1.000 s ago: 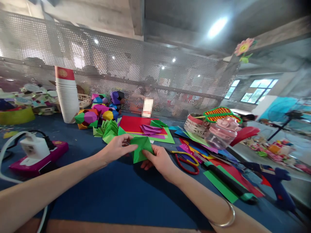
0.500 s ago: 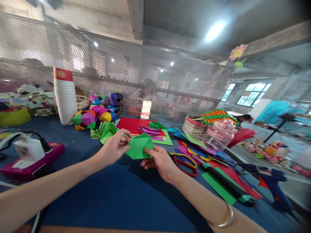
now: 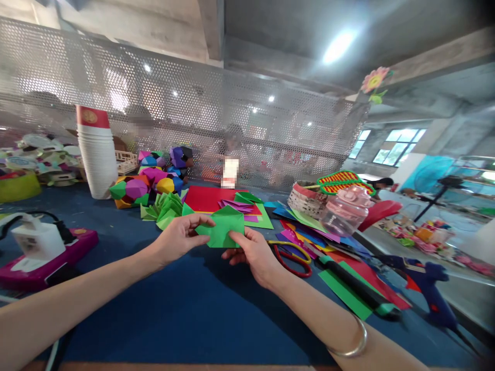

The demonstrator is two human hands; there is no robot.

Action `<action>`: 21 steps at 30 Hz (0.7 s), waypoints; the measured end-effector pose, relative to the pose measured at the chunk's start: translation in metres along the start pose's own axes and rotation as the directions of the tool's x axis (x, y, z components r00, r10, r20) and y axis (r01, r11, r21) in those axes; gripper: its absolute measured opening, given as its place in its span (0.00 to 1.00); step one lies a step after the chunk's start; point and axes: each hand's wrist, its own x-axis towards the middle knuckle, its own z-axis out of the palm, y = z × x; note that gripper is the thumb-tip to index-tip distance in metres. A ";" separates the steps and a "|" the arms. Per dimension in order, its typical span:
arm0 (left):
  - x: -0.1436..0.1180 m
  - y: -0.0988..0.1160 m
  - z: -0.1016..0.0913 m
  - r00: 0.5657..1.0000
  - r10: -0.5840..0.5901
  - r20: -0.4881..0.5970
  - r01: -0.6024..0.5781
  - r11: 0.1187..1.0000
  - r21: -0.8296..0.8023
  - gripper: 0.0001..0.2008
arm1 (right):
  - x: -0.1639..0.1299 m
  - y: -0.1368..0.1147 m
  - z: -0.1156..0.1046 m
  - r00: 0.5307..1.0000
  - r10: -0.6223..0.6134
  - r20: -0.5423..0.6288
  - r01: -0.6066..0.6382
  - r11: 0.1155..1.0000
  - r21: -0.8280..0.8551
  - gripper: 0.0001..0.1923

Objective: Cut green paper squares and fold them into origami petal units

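Note:
A folded green paper piece [image 3: 224, 228] is held just above the blue table [image 3: 185, 309], between both hands. My left hand [image 3: 180, 238] pinches its left edge with thumb and fingers. My right hand [image 3: 253, 252] grips its lower right corner from below. Behind the hands lies a heap of similar folded green pieces [image 3: 164, 208]. A red sheet [image 3: 211, 198] with folded purple and green pieces [image 3: 240, 203] on it lies further back.
Red-handled scissors [image 3: 290, 252], a black-and-green tool [image 3: 356, 283], loose coloured sheets [image 3: 328, 242] and a blue glue gun [image 3: 429, 288] lie to the right. A pink jar [image 3: 346, 211] and a basket [image 3: 307, 198] stand behind. At left: paper cup stack [image 3: 96, 154], coloured paper balls [image 3: 150, 178], pink box [image 3: 42, 252].
Both hands have turned and refolded the green piece; it went from hanging point-down to a flatter, wider shape held slightly higher. The view shifted a little to the right.

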 end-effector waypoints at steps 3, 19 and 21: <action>-0.001 -0.001 0.000 1.000 -0.001 -0.021 0.002 1.000 0.013 0.21 | -0.001 -0.001 -0.002 1.000 -0.021 -0.020 0.021 0.999 -0.035 0.13; -0.013 0.000 0.005 0.952 0.296 -0.080 -0.276 0.940 0.200 0.18 | 0.002 0.002 -0.004 0.995 -0.094 -0.041 0.091 0.993 -0.077 0.17; -0.014 -0.001 0.005 0.941 0.330 -0.069 -0.306 0.921 0.241 0.18 | 0.002 0.003 -0.004 0.995 -0.097 -0.035 0.094 0.992 -0.081 0.17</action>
